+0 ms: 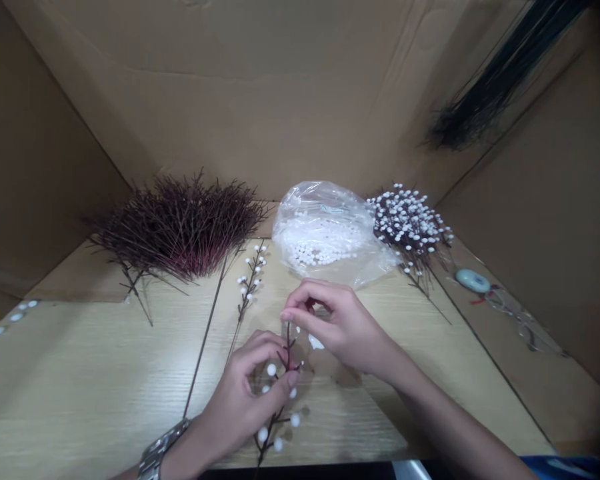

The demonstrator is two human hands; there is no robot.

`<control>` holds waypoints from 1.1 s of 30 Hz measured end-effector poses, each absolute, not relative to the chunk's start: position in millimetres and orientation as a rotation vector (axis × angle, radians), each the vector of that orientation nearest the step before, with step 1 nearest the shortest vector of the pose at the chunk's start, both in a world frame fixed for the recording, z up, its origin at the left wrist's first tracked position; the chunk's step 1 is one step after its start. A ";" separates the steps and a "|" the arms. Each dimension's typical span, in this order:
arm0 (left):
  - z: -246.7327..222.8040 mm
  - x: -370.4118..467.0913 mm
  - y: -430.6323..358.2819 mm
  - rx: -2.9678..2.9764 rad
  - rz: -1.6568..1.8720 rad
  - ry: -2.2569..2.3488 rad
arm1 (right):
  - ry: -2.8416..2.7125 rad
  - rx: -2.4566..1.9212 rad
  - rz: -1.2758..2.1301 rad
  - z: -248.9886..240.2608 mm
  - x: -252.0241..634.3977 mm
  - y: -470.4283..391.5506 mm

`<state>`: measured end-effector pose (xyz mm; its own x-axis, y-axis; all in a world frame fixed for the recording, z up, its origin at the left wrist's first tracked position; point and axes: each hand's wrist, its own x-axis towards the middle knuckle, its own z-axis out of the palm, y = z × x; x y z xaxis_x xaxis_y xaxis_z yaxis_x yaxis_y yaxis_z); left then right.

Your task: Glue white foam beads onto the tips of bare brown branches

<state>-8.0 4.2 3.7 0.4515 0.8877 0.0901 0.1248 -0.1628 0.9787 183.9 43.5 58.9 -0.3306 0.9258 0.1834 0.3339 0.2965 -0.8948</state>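
A brown artificial twig (279, 419) with several white berries on its side shoots stands near the table's front edge. My left hand (253, 387) pinches its upper stem between thumb and fingers. Just above, my right hand (330, 323) has thumb and forefinger pressed together at the twig's tip; what they hold, if anything, is hidden by the fingertips. Some upper shoots are bare. Behind my hands lies a clear plastic bag (325, 233) of loose white berries. Left of it, a twig with white berries (251, 280) lies on the table.
A big pile of bare brown twigs (180, 227) is at the back left. Berried twigs (407, 220) are heaped at the back right, beside a pale blue oval object (473, 280). Cardboard walls (260, 100) enclose the table. Dark thin stems (505, 73) hang upper right.
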 end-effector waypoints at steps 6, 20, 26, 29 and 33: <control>-2.8 -9.3 8.0 1.374 0.803 0.869 | -1.840 -1.226 0.950 46.1 212.1 56.6; -8.9 -5.6 9.3 1.248 0.763 0.846 | -2.190 -1.719 0.298 -15.9 240.8 141.3; -7.8 -4.6 8.3 1.244 0.743 0.859 | -2.120 -1.767 0.299 -16.1 233.0 151.7; -7.7 -4.0 9.7 1.204 0.740 0.861 | -2.081 -1.720 0.345 -11.0 231.1 154.2; -7.8 -4.5 11.5 1.157 0.762 0.857 | -2.017 -1.582 0.415 5.7 229.4 129.8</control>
<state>-4.5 11.5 -7.8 0.4754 0.8625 -0.1737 -0.0716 0.2347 0.9694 229.4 129.8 5.7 -0.1663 0.9607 0.2224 0.7950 0.2641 -0.5461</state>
